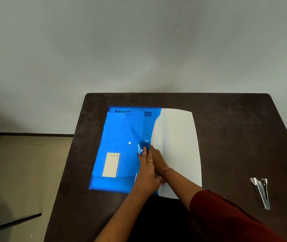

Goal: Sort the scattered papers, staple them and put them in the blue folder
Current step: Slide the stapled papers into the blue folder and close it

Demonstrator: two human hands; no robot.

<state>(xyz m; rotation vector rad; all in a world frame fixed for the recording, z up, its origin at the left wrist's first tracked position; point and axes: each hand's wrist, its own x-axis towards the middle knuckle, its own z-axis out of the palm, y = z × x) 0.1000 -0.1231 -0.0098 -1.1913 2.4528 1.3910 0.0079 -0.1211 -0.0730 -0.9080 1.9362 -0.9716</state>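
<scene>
The blue folder [114,137] lies flat on the left half of the dark table, with written sheets showing through its plastic. A stack of white papers [176,147] sticks out of its right side, the left edge curled up. My left hand [148,170] pinches the folder's lifted flap [142,145] at its tip. My right hand [156,155] lies close against the left one and grips the papers' left edge at the folder's opening; its fingertips are partly hidden behind the flap.
A silver stapler [261,193] lies swung open near the table's right front corner. The dark table [226,119] stands against a pale wall. The floor lies to the left, beyond the table's edge.
</scene>
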